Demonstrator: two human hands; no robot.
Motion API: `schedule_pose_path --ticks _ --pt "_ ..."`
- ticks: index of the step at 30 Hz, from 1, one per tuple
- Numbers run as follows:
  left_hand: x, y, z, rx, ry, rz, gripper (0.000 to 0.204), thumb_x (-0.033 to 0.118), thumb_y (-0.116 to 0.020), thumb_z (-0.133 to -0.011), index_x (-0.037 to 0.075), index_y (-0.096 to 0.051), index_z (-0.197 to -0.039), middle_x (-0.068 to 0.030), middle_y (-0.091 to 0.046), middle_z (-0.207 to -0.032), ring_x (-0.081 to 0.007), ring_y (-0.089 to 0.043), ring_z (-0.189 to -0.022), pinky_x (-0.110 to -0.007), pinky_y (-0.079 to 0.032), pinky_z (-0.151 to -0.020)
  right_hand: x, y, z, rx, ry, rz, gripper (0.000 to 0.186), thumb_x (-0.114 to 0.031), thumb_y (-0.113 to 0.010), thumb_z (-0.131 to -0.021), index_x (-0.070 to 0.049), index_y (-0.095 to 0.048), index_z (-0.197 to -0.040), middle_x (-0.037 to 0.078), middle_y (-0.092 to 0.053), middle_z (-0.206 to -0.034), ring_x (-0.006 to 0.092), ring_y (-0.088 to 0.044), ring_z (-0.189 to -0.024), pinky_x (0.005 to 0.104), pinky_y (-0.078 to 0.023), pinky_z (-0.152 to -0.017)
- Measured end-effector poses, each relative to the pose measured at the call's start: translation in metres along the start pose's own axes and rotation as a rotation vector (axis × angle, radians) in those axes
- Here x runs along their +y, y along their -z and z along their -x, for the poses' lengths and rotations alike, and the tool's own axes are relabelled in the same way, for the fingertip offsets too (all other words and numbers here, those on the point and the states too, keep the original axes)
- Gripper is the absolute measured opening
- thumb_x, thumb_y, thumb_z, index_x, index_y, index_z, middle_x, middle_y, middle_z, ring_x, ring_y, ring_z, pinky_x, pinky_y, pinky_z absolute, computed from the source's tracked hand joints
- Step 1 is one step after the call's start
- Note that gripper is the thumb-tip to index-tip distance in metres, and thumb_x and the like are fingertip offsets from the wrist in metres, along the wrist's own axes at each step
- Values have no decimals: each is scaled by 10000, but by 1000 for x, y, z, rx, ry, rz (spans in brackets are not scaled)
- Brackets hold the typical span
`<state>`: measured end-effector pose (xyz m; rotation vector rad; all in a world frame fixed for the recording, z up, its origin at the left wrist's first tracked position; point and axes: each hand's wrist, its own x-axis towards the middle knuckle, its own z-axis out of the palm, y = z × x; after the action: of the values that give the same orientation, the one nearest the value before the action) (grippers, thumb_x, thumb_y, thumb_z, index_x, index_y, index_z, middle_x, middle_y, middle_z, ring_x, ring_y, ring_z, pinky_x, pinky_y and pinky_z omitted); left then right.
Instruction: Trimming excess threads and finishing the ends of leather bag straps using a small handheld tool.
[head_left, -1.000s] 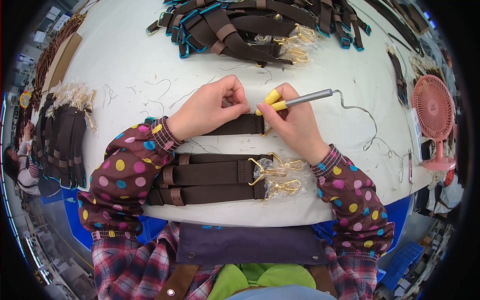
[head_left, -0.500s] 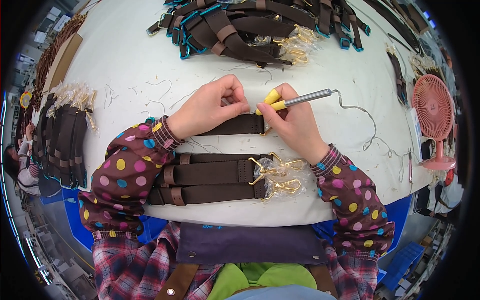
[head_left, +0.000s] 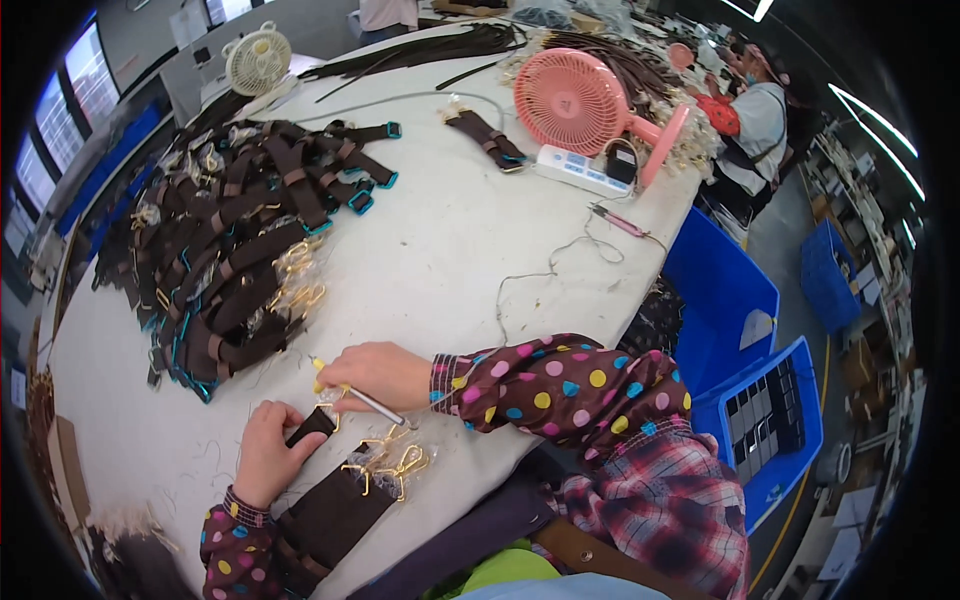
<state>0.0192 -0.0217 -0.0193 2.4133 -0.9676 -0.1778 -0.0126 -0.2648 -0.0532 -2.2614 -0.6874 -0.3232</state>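
Observation:
My left hand (head_left: 267,452) grips the end of a dark brown webbing strap (head_left: 313,427), thumb on top. Beside it, my right hand (head_left: 378,374) is closed around a slim pen-shaped tool (head_left: 372,405) with a yellow front part, a pale grey handle and a thin cord. Yellow material also covers a fingertip of that hand. The right fingers are close to the strap's gold hardware (head_left: 324,416); whether they touch it I cannot tell. Nearer to me, more brown straps (head_left: 340,512) lie side by side, with gold clasps (head_left: 405,462) in clear plastic at their ends.
A heap of brown straps (head_left: 230,230) with blue-edged buckles covers the left of the white table (head_left: 430,260). Farther off stand a pink fan (head_left: 568,100), a white power strip (head_left: 580,170) and pink-handled snips (head_left: 620,220). Blue bins (head_left: 725,290) flank the table's right edge. Another person (head_left: 755,125) sits beyond.
The view has swung to the right. My left hand, earlier pinching above the strap, now grips its end. The tool's handle has tipped from pointing away to pointing back toward me.

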Motion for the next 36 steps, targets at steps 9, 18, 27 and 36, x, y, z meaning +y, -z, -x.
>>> schedule_pose_path --ticks 9,18,27,36 --pt "1 0 -3 -60 168 242 224 56 -718 -801 4 -527 -906 -75 -560 -775 -137 -491 -658 -272 -432 -626 8 -1 1 -53 149 36 341 -195 -715 -765 -91 -532 -1035 86 -621 -945 307 -574 -947 419 -454 -809" --pt "-20 42 48 -36 245 194 288 -53 -681 -740 24 -584 -1000 -68 -620 -878 -168 -599 -752 -265 -468 -669 5 9 -4 44 159 99 295 -149 -695 -779 -96 -533 -1019 69 -605 -927 277 -559 -937 383 -442 -825" --pt "17 31 56 137 -192 -438 231 19 -684 -714 84 -663 -934 -84 -564 -843 -277 -582 -765 -385 -471 -640 13 5 -2 -79 137 94 318 -164 -712 -768 -96 -542 -1027 74 -617 -949 274 -563 -950 384 -444 -836" --pt "27 41 39 -7 -31 -164 155 91 -703 -786 63 -668 -934 -100 -620 -852 -260 -634 -734 -340 -499 -630 -3 7 -8 -13 219 62 316 -184 -694 -784 -89 -557 -1053 88 -622 -946 288 -572 -940 401 -450 -828"
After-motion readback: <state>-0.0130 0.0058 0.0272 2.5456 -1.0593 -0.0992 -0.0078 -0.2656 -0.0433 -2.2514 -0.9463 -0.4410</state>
